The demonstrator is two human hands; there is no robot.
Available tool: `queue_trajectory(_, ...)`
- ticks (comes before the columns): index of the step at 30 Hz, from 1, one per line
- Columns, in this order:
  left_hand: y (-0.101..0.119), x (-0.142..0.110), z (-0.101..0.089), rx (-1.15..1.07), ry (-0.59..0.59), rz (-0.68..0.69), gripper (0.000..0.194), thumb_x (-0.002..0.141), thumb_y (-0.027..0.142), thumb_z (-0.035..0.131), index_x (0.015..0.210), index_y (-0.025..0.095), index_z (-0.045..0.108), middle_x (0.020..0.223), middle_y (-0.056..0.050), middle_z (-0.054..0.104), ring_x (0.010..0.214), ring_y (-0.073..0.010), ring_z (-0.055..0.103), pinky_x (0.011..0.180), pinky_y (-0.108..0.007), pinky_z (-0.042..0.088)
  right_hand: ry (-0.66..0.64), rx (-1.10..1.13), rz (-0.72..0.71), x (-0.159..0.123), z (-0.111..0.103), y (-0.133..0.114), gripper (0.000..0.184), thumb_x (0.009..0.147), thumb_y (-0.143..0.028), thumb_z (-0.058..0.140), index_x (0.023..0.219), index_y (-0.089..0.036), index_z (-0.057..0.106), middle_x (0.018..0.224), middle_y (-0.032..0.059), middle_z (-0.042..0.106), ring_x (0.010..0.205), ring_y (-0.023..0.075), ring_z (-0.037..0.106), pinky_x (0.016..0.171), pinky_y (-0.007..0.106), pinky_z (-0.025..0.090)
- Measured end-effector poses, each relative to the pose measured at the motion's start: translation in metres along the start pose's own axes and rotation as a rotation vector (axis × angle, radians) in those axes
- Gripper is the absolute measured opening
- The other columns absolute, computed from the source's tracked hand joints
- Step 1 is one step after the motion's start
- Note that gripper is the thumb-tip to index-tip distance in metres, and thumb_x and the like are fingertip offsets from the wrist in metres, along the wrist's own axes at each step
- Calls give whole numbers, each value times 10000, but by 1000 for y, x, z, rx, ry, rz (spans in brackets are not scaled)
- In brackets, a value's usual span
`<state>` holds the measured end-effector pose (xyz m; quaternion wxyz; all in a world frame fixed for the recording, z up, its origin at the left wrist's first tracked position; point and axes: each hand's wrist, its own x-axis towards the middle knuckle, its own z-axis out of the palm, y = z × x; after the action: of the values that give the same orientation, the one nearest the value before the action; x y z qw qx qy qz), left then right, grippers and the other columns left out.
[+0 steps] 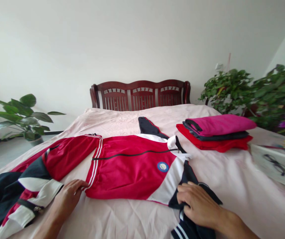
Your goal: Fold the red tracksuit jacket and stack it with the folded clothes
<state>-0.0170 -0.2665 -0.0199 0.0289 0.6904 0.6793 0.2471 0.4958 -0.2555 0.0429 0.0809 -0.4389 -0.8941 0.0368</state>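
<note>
A red track jacket [130, 172] with white panels, white stripes and a round blue badge [162, 166] lies flat and spread on the pale pink bed sheet [132, 121]. My right hand [197, 204] sits at the lower right of the jacket, fingers curled into its navy sleeve [188, 229]. My left hand [67, 196] rests on the sheet, fingertips at the jacket's striped edge, holding nothing. A second navy sleeve [148, 127] points toward the headboard. To the left lies another red, white and navy garment [20, 196].
A folded stack of magenta, navy and red clothes [214, 132] sits on the bed at the right. Glasses [278, 165] lie on a white surface [272, 166] beyond the bed's right side. A dark wooden headboard [140, 94] stands behind, with potted plants [252, 93] at the right.
</note>
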Motion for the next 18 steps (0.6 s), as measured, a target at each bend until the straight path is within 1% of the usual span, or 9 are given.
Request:
queue_trajectory(2, 4, -1, -4, 37, 15, -82, 229, 824, 289, 470, 855, 280, 696, 936, -6, 758, 898, -232, 706, 802, -320, 525, 53, 9, 33, 1, -1, 1, 263, 616, -13, 442, 730, -209, 575, 839, 10, 613, 823, 179, 538, 749, 327, 341)
queue_trajectory(3, 5, -2, -5, 40, 27, -135, 222, 810, 282, 473, 875, 277, 685, 949, -4, 758, 883, -230, 711, 782, -315, 527, 79, 23, 42, 3, -1, 0, 291, 634, 1, 427, 761, -210, 582, 883, 18, 618, 859, 187, 537, 764, 330, 348)
queue_trajectory(4, 6, -4, -5, 20, 41, -187, 232, 799, 273, 471, 915, 272, 672, 967, -6, 758, 872, -226, 717, 772, -312, 530, 96, 41, 39, 4, 0, -1, 319, 652, 12, 413, 793, -213, 590, 919, 22, 620, 890, 193, 535, 784, 333, 355)
queue_trajectory(6, 6, -9, -4, -88, 44, -252, 289, 817, 278, 450, 1037, 254, 635, 1005, -22, 759, 871, -217, 725, 783, -312, 540, 84, 81, 1, 5, 3, -5, 385, 675, 20, 410, 887, -228, 615, 962, 19, 627, 934, 200, 534, 827, 343, 366)
queue_trajectory(9, 5, -17, -2, -238, -26, -264, 389, 895, 403, 428, 1214, 234, 575, 1027, -46, 761, 903, -218, 726, 805, -324, 549, 58, 91, -63, 5, 13, -12, 501, 707, -7, 467, 1101, -272, 624, 1036, 10, 639, 986, 216, 535, 888, 370, 370)
queue_trajectory(11, 7, -20, -1, -216, -44, -279, 487, 878, 517, 482, 1257, 226, 571, 992, -55, 760, 881, -234, 724, 767, -332, 552, 71, 61, -90, 6, 20, -16, 535, 739, -25, 504, 1198, -284, 600, 1075, 17, 640, 1004, 226, 536, 905, 383, 371)
queue_trajectory(14, 16, -20, 3, -125, 15, -323, 580, 795, 584, 579, 1236, 207, 607, 862, -41, 745, 748, -232, 707, 665, -319, 538, 89, 13, -129, 11, 29, -20, 487, 806, -36, 519, 1222, -278, 598, 1032, 22, 641, 966, 224, 546, 850, 366, 387)
queue_trajectory(18, 27, -17, 8, -121, 83, -362, 492, 789, 576, 575, 1119, 226, 675, 742, -4, 710, 691, -208, 684, 609, -278, 495, 113, -2, -158, 19, 37, -22, 495, 835, -34, 550, 1255, -294, 591, 966, 7, 638, 894, 206, 560, 783, 340, 385)
